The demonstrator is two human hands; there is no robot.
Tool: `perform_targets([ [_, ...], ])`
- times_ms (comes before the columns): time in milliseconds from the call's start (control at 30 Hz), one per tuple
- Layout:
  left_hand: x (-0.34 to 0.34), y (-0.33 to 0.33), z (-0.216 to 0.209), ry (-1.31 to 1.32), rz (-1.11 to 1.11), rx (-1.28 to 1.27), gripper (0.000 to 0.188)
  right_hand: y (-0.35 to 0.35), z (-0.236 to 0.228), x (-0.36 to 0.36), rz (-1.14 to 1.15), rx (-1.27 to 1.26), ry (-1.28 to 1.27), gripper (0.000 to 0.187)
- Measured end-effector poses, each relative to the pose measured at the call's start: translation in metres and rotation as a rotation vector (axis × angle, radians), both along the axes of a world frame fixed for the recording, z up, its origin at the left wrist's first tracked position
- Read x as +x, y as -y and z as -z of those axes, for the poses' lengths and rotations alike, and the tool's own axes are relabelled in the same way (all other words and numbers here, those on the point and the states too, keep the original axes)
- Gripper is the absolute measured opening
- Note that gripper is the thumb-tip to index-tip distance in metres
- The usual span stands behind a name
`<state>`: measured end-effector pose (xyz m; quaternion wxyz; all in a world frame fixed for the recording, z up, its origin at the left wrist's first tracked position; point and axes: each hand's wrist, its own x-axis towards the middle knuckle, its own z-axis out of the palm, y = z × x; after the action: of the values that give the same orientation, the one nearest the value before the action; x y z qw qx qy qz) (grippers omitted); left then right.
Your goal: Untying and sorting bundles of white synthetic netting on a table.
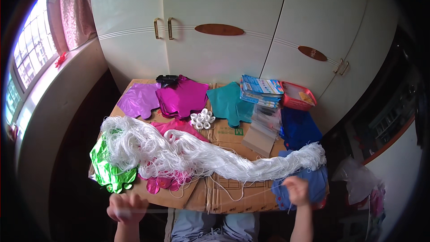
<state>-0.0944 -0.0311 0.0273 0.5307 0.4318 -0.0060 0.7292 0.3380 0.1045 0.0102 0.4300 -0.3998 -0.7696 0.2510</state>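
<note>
A long, thick hank of white string (242, 163) lies across the cardboard, loose and tangled at its left end. My left hand (127, 207), by the near left edge, is curled around something small and white, likely wound string; motion blurs it. At the near right, my right hand (296, 191) is closed, pinching a thin strand that runs leftward toward my left hand. A short end hangs below the right fingers. Beyond the hank sits a cluster of small white string coils (203, 119).
Flat foil balloons lie around the hank: green (111, 170), lilac (139, 98), magenta (184, 96), teal (231, 103) and blue (302, 127). At the back right are blue printed packets (261, 90), a red basket (297, 95) and clear bags (264, 127). White cabinets (224, 0) stand behind.
</note>
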Motion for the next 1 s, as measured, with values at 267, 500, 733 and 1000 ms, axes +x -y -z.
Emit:
perform_targets([
  [267,0.018,-0.026,-0.015,-1.612,-1.182,-0.192,0.016,0.003,0.000,-0.011,-0.885,-0.298,-0.921,0.016],
  [500,0.030,-0.020,-0.004,0.120,-0.066,0.025,0.020,0.014,0.039,-0.063,-0.456,-0.228,0.235,0.009],
  [733,0.017,-0.034,-0.011,-1.508,-0.560,-0.053,0.016,0.031,-0.010,-0.063,-0.960,-0.358,-0.880,0.014],
  [1000,0.056,-0.041,-0.009,-0.262,-0.849,-0.632,0.009,0.046,0.059,-0.116,-0.647,-0.574,-0.065,0.005],
])
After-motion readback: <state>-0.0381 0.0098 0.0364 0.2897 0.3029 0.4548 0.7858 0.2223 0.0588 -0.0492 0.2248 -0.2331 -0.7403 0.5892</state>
